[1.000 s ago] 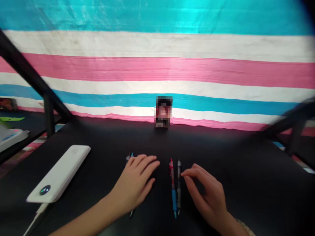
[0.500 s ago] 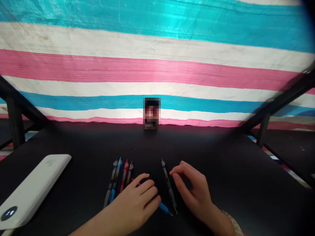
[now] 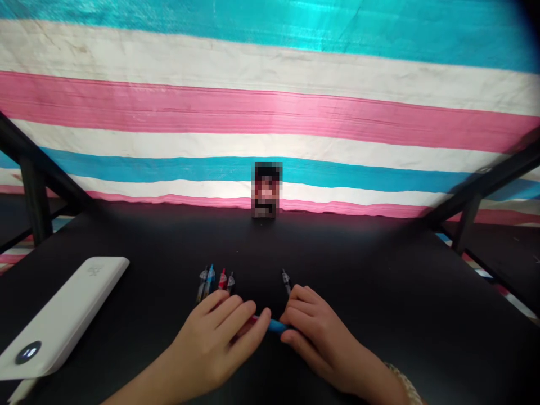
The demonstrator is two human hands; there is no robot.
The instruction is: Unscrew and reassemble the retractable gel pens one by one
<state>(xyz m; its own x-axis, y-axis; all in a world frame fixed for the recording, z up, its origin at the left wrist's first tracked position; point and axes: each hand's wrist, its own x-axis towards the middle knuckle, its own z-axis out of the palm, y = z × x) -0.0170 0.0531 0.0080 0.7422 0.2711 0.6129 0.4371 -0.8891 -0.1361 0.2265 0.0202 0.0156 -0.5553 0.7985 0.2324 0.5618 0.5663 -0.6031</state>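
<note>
A pen with a blue grip and a red part (image 3: 277,326) lies crosswise between both hands, mostly covered by fingers. My left hand (image 3: 221,337) is closed round its red part. The fingers of my right hand (image 3: 323,340) pinch the blue end. Beyond my left hand, a row of several pens in blue (image 3: 210,277), red (image 3: 223,277) and dark colours lies on the black table (image 3: 358,253), their lower parts hidden. A black-and-clear pen (image 3: 286,279) shows its top just past my right fingertips; the rest is covered.
At the left lies a white power bank (image 3: 76,315) with a lit round display and a pale cable at its near end. A pixelated object (image 3: 266,191) stands at the table's back edge before a striped sheet (image 3: 189,112). Black frame bars (image 3: 468,216) rise at both sides.
My right hand has moved left, from open space beside the black pen onto the blue end of the pen. That pen has turned from slanting down to nearly level. The view has shifted slightly.
</note>
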